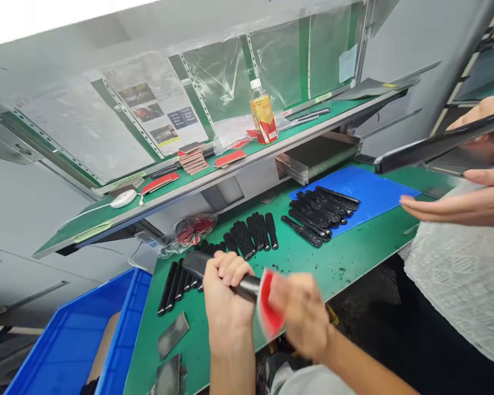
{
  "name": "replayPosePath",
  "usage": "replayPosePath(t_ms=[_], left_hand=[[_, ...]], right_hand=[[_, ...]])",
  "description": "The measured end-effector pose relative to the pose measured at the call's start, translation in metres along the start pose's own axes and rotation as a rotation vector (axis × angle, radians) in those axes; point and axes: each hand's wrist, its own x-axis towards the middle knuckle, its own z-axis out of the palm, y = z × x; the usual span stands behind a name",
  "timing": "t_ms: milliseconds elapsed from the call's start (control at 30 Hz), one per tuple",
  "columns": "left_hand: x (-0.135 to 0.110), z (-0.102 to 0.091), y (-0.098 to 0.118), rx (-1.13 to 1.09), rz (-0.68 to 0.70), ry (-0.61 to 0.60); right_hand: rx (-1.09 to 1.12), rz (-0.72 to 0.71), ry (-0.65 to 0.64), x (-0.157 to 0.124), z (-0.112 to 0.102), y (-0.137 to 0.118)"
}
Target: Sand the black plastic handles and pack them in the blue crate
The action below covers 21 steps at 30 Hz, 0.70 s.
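Note:
My left hand (224, 285) is wrapped round a long black plastic part (197, 263), held over the green bench (346, 258). My right hand (300, 312), blurred by motion, pinches a red pad (267, 310) against the part's near end. Several more black parts (251, 233) lie in a row on the bench just beyond my hands.
A co-worker at right in a white top holds a long black strip (436, 145) with both hands. A blue mat (374, 192) carries several black parts. A blue bin (78, 340) sits at lower left. The shelf above holds a bottle (263, 118), red pads (193, 159) and a white mouse (123, 198).

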Motion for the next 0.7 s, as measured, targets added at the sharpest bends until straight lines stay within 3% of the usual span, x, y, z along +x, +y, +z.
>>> replayPosePath(t_ms=[100,167,300,400,500,633,700], left_hand=[[0.001,0.000,0.010,-0.047,0.029,0.006],[0.002,-0.001,0.014,-0.073,0.020,0.013],[0.004,-0.004,0.015,-0.110,-0.034,0.019],[0.007,-0.006,0.015,-0.112,-0.033,0.020],[0.009,-0.008,0.015,-0.097,-0.017,0.042],[0.013,-0.009,0.016,-0.032,-0.005,0.018],[0.015,-0.011,0.017,0.014,-0.007,-0.024]], right_hand=[[0.076,0.137,0.124,0.008,-0.006,0.001],[0.308,0.337,0.109,0.012,-0.011,-0.003],[1.001,0.681,-0.230,0.006,-0.020,-0.021],[1.271,0.712,-0.388,0.001,-0.026,-0.032],[1.309,0.738,-0.294,0.001,-0.027,-0.037],[1.164,1.000,-0.262,-0.001,-0.020,-0.050],[1.178,1.033,-0.225,-0.007,-0.014,-0.061]])
